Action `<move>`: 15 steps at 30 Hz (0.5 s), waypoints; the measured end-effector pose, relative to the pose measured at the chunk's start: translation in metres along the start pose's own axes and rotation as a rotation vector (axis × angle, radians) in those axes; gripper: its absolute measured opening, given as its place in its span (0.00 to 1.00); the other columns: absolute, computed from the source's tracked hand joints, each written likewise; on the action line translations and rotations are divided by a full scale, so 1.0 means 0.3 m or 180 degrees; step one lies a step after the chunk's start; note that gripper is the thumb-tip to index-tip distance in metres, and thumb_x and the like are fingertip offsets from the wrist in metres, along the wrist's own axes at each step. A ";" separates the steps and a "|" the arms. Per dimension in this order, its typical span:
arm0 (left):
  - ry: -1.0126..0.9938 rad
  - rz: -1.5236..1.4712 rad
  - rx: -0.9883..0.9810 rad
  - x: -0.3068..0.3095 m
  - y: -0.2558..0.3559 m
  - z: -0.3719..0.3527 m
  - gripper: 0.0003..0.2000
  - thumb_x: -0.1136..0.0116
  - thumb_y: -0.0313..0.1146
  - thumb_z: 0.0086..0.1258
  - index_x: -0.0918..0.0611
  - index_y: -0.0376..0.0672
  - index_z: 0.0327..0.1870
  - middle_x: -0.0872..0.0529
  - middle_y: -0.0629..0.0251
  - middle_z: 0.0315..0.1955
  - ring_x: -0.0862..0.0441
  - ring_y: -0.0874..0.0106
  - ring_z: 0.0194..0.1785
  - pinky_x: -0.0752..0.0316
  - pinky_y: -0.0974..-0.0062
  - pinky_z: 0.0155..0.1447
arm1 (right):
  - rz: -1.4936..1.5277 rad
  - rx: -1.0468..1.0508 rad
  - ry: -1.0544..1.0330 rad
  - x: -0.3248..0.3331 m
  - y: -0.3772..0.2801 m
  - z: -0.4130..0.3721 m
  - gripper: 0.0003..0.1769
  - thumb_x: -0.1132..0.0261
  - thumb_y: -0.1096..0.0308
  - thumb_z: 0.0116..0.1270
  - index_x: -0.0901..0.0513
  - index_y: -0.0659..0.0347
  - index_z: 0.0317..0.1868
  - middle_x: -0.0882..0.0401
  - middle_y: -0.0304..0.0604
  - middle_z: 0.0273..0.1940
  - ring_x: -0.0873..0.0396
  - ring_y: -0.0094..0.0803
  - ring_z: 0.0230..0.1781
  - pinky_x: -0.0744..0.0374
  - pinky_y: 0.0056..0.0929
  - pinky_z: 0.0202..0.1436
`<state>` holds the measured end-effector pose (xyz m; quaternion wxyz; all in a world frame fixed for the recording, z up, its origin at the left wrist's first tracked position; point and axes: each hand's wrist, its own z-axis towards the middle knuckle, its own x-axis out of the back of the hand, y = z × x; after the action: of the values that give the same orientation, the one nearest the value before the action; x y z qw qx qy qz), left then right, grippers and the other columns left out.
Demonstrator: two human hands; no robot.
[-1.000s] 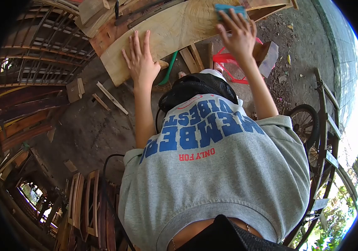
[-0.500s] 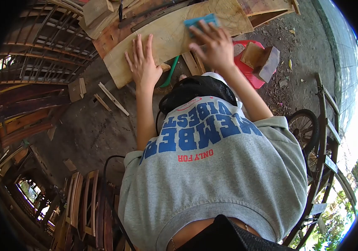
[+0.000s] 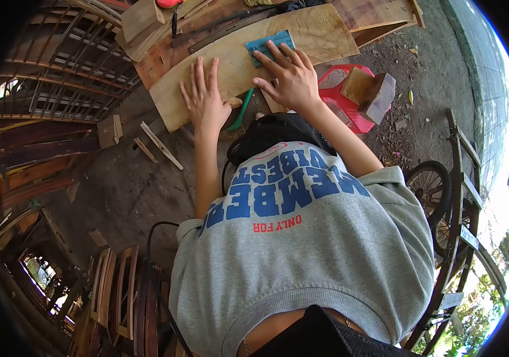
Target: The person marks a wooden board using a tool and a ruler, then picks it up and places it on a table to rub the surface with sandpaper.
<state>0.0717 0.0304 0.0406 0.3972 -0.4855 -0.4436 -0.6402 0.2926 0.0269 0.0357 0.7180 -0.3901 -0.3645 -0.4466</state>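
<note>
A long plywood board (image 3: 219, 50) with a curved edge lies across the workbench. My left hand (image 3: 205, 102) rests on its near part, fingers spread flat, holding nothing. Beneath the extended fingers of my right hand (image 3: 293, 77) is a blue sheet of sandpaper (image 3: 254, 46), printed side up. Those fingers press it against the board's surface, and the thumb sticks out to the side. The sandpaper's underside is hidden.
Wood blocks (image 3: 141, 21) sit at the bench's upper left. Right of the board, a red plastic stool (image 3: 332, 104) carries wood pieces (image 3: 369, 92). Wood strips (image 3: 161, 144) lie on the ground. A wheel (image 3: 430, 184) stands at right, stacked wooden frames (image 3: 34, 149) at left.
My right hand and the sandpaper have slid left and slightly down along the board. My left hand stays nearly in place on the wood.
</note>
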 end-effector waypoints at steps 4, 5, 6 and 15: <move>-0.0005 0.0120 0.0010 -0.011 -0.006 -0.001 0.53 0.25 0.31 0.47 0.45 0.62 0.77 0.45 0.63 0.76 0.45 0.59 0.78 0.48 0.42 0.77 | -0.0568 -0.0175 0.0264 0.009 0.260 0.044 0.27 0.42 0.37 0.68 0.18 0.39 0.61 0.22 0.37 0.63 0.23 0.41 0.61 0.29 0.42 0.66; -0.0008 0.0156 0.0016 -0.011 -0.004 0.000 0.54 0.24 0.32 0.47 0.46 0.62 0.77 0.45 0.63 0.77 0.45 0.59 0.79 0.49 0.43 0.77 | -0.0783 -0.0298 0.0261 0.037 0.335 0.066 0.27 0.42 0.37 0.68 0.17 0.39 0.60 0.21 0.40 0.62 0.22 0.42 0.60 0.28 0.41 0.65; -0.0008 0.0186 0.0022 -0.012 -0.002 0.002 0.54 0.24 0.33 0.47 0.46 0.63 0.77 0.45 0.63 0.77 0.45 0.59 0.79 0.49 0.43 0.77 | -0.0808 -0.0443 0.0243 0.045 0.379 0.077 0.28 0.44 0.37 0.69 0.19 0.39 0.62 0.23 0.40 0.64 0.23 0.44 0.61 0.28 0.43 0.66; 0.0017 -0.0004 0.0014 -0.009 -0.005 -0.002 0.54 0.25 0.32 0.46 0.45 0.62 0.77 0.44 0.61 0.77 0.44 0.61 0.79 0.50 0.43 0.77 | -0.0055 0.0243 -0.0078 -0.007 0.072 0.071 0.30 0.45 0.32 0.67 0.17 0.40 0.59 0.23 0.38 0.64 0.24 0.43 0.62 0.30 0.44 0.68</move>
<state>0.0707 0.0304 0.0375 0.3991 -0.4826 -0.4442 -0.6407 0.3082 0.0530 0.0380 0.7239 -0.3646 -0.3935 -0.4337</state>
